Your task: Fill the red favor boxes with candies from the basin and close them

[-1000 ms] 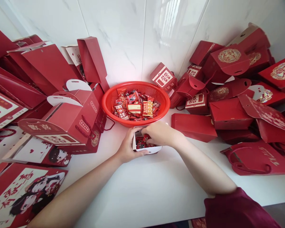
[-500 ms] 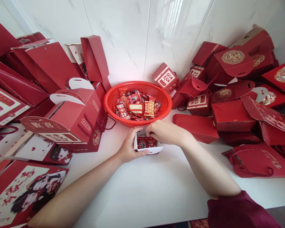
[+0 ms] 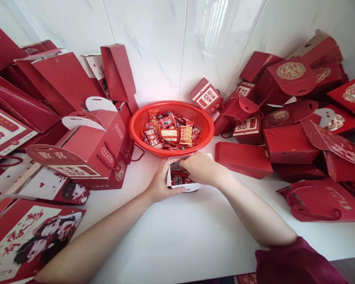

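A small open carton (image 3: 190, 188), white on the inside, stands on the table just in front of the red basket. My left hand (image 3: 160, 182) grips its left side, thumb along the near edge and fingers behind. Red-wrapped sweets (image 3: 178, 180) with dark lettering lie inside the carton. From the right, my right hand (image 3: 201, 167) reaches over and into it with curled fingers. Its fingertips are hidden in the carton, so anything between them cannot be made out.
The red plastic basket (image 3: 133, 130) holds many wrapped sweets (image 3: 169, 135). Red gift boxes (image 3: 77, 138) crowd the left side, some with rope handles. More red boxes (image 3: 292, 144) are heaped at the right. Behind stands a white marbled wall (image 3: 156, 51).
My right hand has shifted slightly right and turned, covering more of the carton's right side. My left hand and the carton have stayed in place.
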A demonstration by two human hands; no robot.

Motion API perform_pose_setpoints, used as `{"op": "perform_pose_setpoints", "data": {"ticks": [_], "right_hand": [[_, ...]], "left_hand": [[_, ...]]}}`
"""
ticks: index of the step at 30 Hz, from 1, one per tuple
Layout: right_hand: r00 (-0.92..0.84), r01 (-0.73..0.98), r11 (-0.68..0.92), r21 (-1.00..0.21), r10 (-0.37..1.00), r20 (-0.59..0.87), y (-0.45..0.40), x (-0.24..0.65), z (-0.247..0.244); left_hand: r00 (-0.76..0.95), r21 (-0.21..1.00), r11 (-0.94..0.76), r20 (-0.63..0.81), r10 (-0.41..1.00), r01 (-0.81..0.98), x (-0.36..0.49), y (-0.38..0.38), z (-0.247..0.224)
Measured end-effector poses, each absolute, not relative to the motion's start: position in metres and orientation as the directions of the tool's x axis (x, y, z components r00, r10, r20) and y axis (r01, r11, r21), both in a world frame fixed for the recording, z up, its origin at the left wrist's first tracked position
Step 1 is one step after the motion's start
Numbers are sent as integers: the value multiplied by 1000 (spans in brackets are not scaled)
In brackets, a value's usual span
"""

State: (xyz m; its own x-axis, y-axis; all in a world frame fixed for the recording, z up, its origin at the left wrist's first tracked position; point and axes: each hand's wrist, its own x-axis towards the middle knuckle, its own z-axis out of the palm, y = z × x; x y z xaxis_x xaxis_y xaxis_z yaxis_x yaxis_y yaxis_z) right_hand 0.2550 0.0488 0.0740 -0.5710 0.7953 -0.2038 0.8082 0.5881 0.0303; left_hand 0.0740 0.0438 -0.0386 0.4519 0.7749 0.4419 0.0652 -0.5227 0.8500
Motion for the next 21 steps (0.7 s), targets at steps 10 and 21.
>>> {"op": "perform_pose_setpoints", "data": {"ticks": [10,21], "right_hand": [[-518,844,532,65,841,-159,45,242,73],[-663,746,642,-178,741,-106,56,263,75]], "left_hand": [[461,841,-536,447,767,75,75,44,-36],[460,865,-499,422,781,55,73,44,-41]]}}
